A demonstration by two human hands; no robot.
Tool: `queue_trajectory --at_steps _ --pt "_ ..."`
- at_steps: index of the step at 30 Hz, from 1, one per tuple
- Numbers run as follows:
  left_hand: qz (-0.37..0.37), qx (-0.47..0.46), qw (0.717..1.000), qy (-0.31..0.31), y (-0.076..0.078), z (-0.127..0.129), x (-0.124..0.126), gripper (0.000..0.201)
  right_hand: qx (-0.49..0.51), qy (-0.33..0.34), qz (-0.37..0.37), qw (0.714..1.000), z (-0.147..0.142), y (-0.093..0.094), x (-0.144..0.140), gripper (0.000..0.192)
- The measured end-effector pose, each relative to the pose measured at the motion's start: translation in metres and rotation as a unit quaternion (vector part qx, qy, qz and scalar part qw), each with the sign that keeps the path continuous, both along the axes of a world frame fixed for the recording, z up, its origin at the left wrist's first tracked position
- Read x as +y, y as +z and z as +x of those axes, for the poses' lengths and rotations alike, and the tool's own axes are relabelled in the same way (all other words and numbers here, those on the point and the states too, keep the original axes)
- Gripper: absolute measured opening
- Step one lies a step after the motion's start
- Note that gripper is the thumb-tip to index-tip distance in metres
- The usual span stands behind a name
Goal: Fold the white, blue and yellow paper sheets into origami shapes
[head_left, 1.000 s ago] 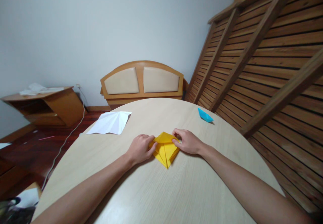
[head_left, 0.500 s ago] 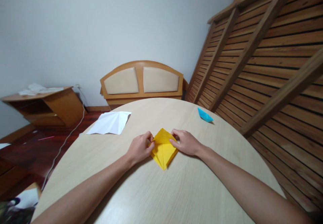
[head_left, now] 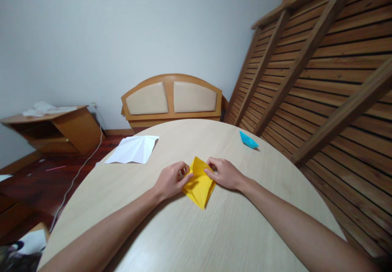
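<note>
A folded sheet of yellow paper (head_left: pixel 200 184) lies on the round table in front of me, roughly diamond-shaped, one point toward me and creases running to it. On its left side my left hand (head_left: pixel 173 178) pinches the edge, the thumb reaching over the paper. My right hand (head_left: pixel 225 173) grips the right edge, its thumb on top and the fingers curled behind. Parts of the far flap are covered by the fingers.
A creased white sheet (head_left: pixel 134 149) lies at the table's (head_left: pixel 245 231) far left. The small blue folded paper (head_left: pixel 248 140) sits near the far right edge. Beyond stand a wooden headboard (head_left: pixel 170 96), a low cabinet (head_left: pixel 70 131) and leaning wooden slats (head_left: pixel 321 80).
My left thumb has moved right, farther over the yellow paper. The paper's upper flap looks narrower and its near point has shifted slightly right. My right hand has barely moved.
</note>
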State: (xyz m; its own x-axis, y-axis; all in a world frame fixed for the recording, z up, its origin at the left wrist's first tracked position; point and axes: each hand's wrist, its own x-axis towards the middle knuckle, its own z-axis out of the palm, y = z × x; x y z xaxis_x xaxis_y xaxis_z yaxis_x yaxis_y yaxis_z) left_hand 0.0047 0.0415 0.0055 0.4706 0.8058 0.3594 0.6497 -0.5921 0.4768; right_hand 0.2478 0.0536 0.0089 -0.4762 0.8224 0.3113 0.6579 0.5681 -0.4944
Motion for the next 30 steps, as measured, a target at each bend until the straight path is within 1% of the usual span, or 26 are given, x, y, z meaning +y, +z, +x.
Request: queue_trajectory --at_steps 8,12,19,30 --pt "-0.005 -0.002 1.000 0.004 0.0029 0.0012 -0.0014 0.019 0.013 -0.012 -0.005 1.000 -0.0003 -0.0024 0.0013 0.010" --pt "-0.011 -0.006 1.000 0.008 0.0019 0.0008 -0.0014 0.018 0.018 -0.020 -0.006 1.000 -0.0006 -0.0011 0.0004 0.013" --pt "-0.006 -0.003 1.000 0.008 0.0002 0.0006 -0.0017 0.014 0.026 -0.019 -0.005 0.999 -0.0017 -0.0005 -0.0013 0.012" --pt "-0.025 -0.020 1.000 0.000 -0.0021 0.0008 -0.0001 0.016 0.064 0.027 -0.039 0.997 -0.0046 -0.0018 -0.0037 0.013"
